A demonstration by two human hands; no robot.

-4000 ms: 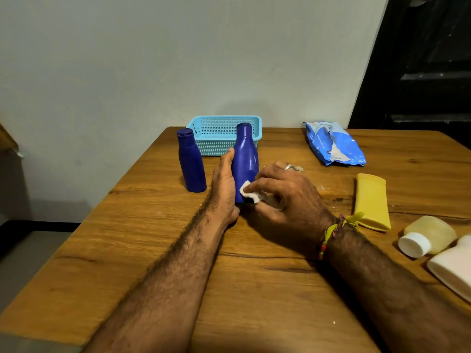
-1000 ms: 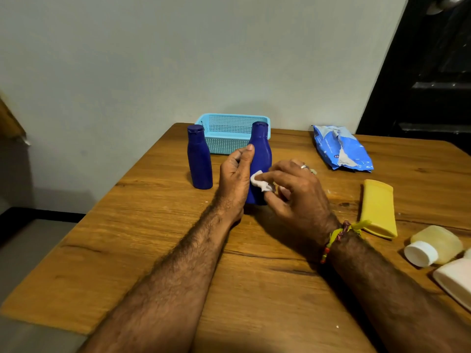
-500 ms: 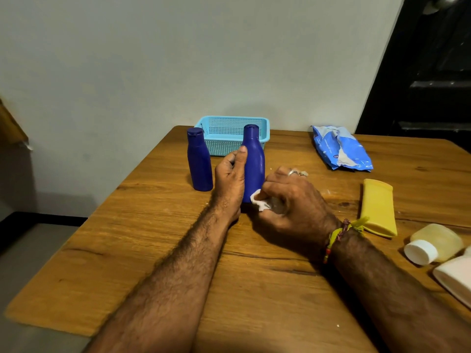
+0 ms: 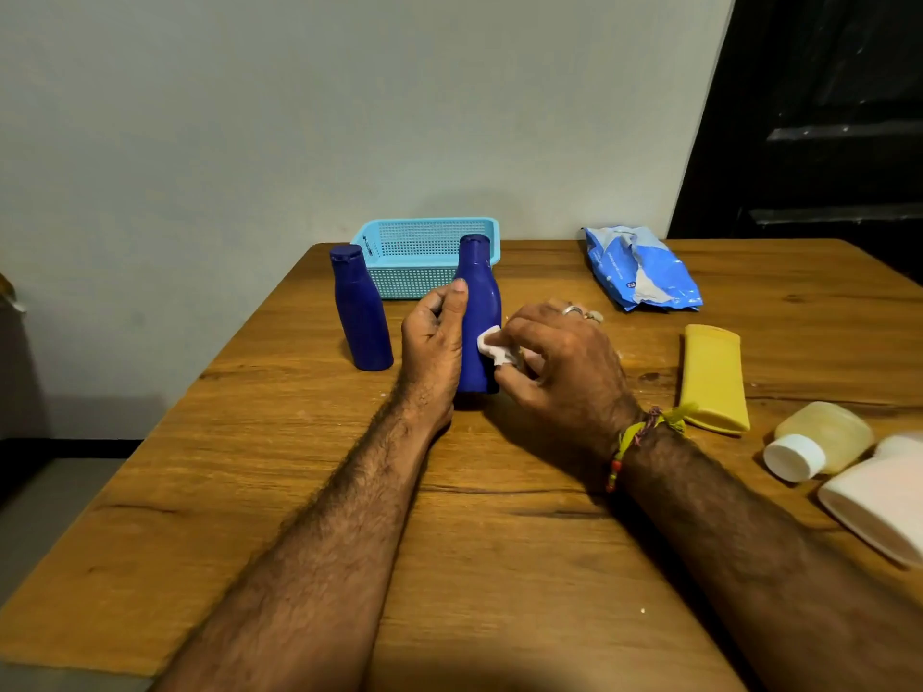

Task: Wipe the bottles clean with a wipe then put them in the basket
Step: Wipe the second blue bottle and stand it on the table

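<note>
A dark blue bottle (image 4: 478, 297) stands upright on the wooden table (image 4: 499, 541). My left hand (image 4: 433, 347) grips its left side, thumb pointing up. My right hand (image 4: 559, 362) pinches a small white wipe (image 4: 492, 346) and presses it against the bottle's right side, about mid-height. A second dark blue bottle (image 4: 360, 312) stands upright just to the left, apart from my hands. The light blue mesh basket (image 4: 399, 252) sits behind both bottles at the table's far edge.
A blue wipes packet (image 4: 642, 269) lies at the back right. To the right lie a yellow flat bottle (image 4: 713, 377), a pale yellow bottle with a white cap (image 4: 819, 439) and a white bottle (image 4: 884, 496). The wall is right behind the basket.
My right hand has moved the wipe up the held bottle's right side from near its base to mid-height. My left hand keeps the bottle in place.
</note>
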